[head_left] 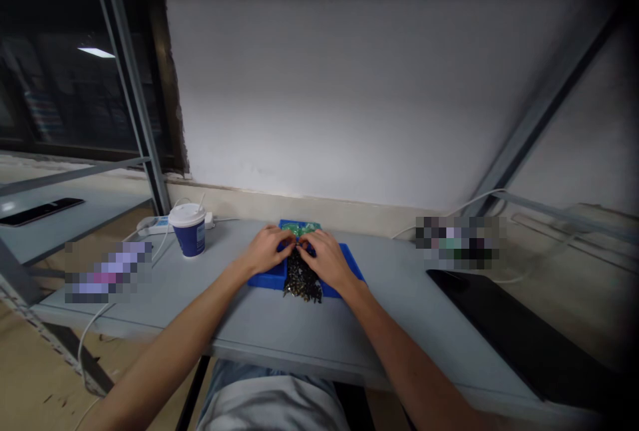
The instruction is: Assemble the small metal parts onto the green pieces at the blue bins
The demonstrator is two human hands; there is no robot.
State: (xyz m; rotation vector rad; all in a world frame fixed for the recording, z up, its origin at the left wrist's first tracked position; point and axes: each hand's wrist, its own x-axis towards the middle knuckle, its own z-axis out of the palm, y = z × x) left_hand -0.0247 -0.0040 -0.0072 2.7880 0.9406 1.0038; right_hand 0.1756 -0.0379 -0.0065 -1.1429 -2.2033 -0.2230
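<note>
A pile of small dark and brassy pieces (302, 279) lies on the grey table between two blue trays, the left one (268, 281) and the right one (353, 263). Behind the pile, a third blue container (285, 223) holds green items (305, 229). My left hand (269, 249) and my right hand (323, 257) meet above the back of the pile, fingers bent and pinched close together. Whatever lies between the fingertips is too small to make out.
A blue paper cup (188, 231) with a white lid stands left, before a white power strip (160, 223). A black flat panel (514, 331) lies at right. Blurred-out items sit on both sides. Cables trail over the table, and a wall (319, 85) rises behind.
</note>
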